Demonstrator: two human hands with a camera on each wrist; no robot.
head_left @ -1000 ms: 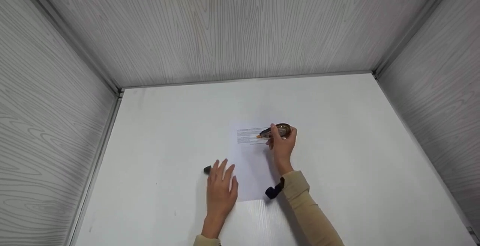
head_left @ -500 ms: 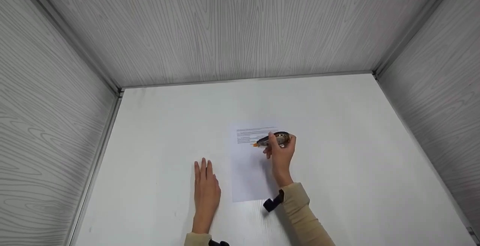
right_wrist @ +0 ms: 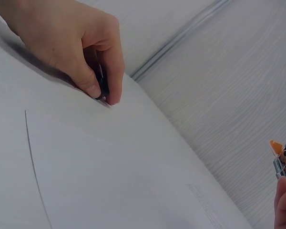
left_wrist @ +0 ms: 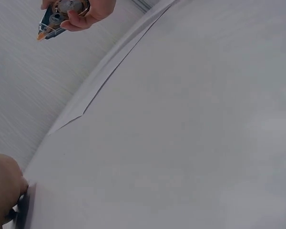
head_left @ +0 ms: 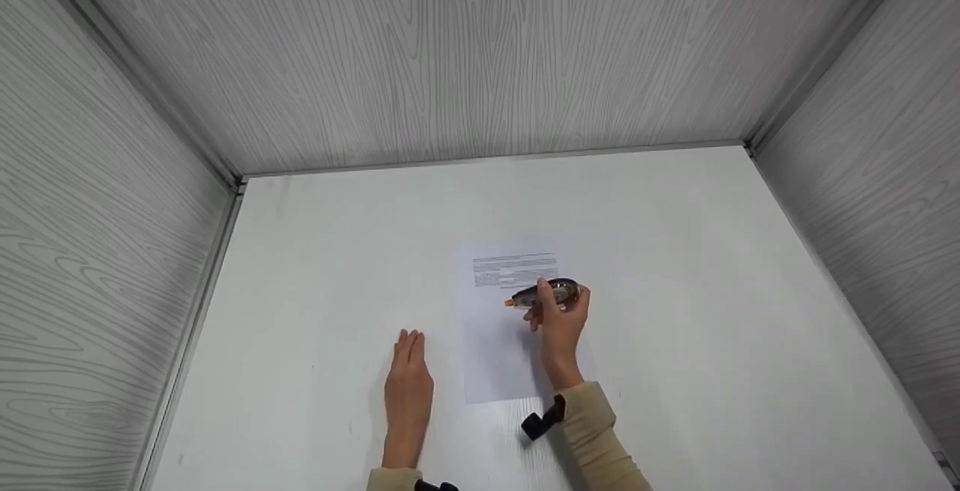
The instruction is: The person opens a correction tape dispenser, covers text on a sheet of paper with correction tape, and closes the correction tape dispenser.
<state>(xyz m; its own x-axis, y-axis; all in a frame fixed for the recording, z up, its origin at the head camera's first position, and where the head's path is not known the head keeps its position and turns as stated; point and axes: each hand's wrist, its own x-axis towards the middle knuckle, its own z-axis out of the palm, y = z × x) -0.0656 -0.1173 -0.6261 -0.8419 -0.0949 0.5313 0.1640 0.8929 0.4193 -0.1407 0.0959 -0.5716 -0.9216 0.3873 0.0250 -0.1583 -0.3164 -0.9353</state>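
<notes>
A correction tape with a dark, see-through body and an orange tip is held in my right hand. Its tip hovers over a printed sheet of paper, just below the text lines. To the left of the sheet, my left hand is low on the table. In the right wrist view, the left hand pinches a small black piece, perhaps a cap, between thumb and fingers. That piece is hidden under the hand in the head view.
The white table meets a grey wood-grain wall at the back, with side walls left and right. A black wrist camera sticks out from the right sleeve near the paper's lower edge.
My right hand has moved down the sheet with the correction tape, clear of the text. The left hand has shifted left off the paper's side, and its fingers have drawn in over the small black piece.
</notes>
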